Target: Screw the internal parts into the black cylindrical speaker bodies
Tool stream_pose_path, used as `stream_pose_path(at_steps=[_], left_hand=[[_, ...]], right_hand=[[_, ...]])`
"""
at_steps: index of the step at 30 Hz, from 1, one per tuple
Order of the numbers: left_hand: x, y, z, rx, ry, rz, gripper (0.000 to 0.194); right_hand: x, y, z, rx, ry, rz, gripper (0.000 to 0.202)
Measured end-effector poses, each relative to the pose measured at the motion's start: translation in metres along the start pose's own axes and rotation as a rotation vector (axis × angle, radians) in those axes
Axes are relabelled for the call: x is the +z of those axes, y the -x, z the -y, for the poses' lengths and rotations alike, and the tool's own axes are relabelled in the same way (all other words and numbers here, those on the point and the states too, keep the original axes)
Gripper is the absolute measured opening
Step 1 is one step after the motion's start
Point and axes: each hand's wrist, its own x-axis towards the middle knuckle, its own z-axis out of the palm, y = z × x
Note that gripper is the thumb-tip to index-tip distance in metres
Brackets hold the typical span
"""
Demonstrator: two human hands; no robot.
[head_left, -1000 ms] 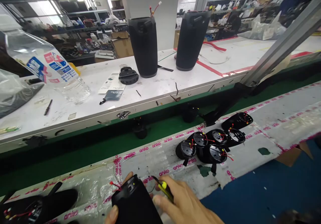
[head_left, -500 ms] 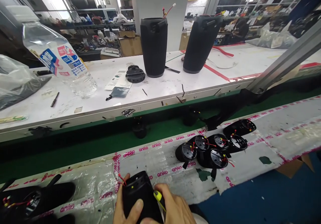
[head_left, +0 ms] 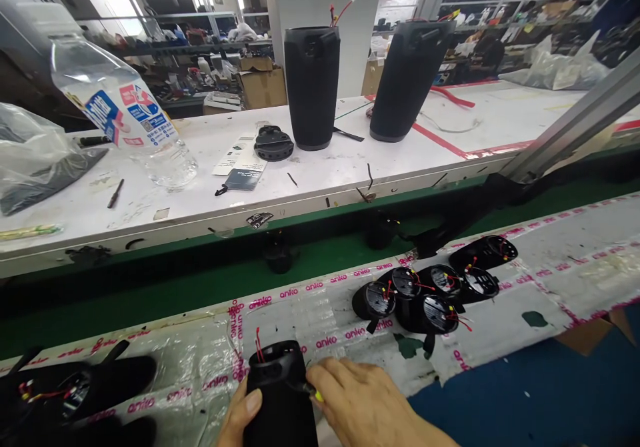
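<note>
My left hand [head_left: 240, 412] is wrapped round the left side of a black fabric-covered speaker housing [head_left: 281, 403], at the lower middle of the head view. The housing stands nearly upright with its open top up, and red wires [head_left: 259, 345] stick out of it. My right hand [head_left: 367, 393] is closed beside the housing's upper right side. Its curled fingers grip a small yellow-and-black tool [head_left: 319, 395], mostly hidden by the hand. The dark end of this tool meets the housing's side near the rim.
Several black housings with wires [head_left: 440, 313] stand grouped at the right on the plastic-covered bench [head_left: 300, 313]; more housings [head_left: 125, 373] lie at the left. Two tall housings [head_left: 313, 93], a bottle [head_left: 145, 127] and a black end cap [head_left: 273, 143] are on the white shelf [head_left: 200, 200].
The housing in my left hand has turned more upright, its red wires now pointing up. My right hand has shifted and rolled over, hiding more of the yellow tool. The view has moved slightly.
</note>
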Motion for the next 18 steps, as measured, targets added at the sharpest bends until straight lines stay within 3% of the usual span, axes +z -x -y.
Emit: stream_pose_path(at_steps=[7, 13, 18], left_hand=[[0.004, 0.002, 0.004, 0.008, 0.013, 0.055, 0.058], [0.021, 0.021, 0.0, 0.102, -0.216, -0.101, 0.073], [0.033, 0.029, -0.008, 0.124, -0.282, -0.061, 0.082]], right_hand=[[-0.03, -0.005, -0.004, -0.086, 0.169, 0.081, 0.047], [-0.046, -0.009, -0.006, -0.144, 0.233, 0.183, 0.047], [-0.054, -0.012, -0.007, -0.21, 0.31, 0.228, 0.041]])
